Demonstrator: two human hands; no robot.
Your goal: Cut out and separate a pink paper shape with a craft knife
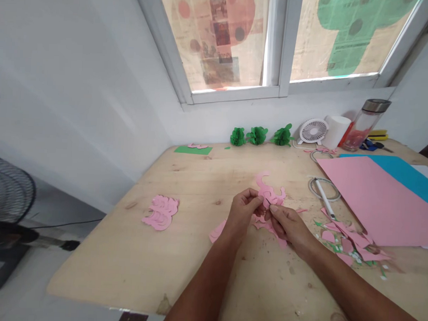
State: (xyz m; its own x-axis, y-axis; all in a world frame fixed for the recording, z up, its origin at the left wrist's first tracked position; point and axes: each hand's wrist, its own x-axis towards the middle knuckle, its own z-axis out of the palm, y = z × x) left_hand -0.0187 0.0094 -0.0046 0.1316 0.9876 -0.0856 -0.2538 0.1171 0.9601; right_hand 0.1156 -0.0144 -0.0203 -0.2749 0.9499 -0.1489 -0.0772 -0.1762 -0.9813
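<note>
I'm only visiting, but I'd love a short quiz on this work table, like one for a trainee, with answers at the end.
1. True or false: the paper held at the left hand and right hand is green.
2. How many green paper ornaments stand along the wall?
3. Which lies farthest left in the picture?
A) the white pen
B) the pile of pink cutouts
C) the large pink sheet

Key: 1. False, the held paper is pink. 2. Three. 3. B.
</note>
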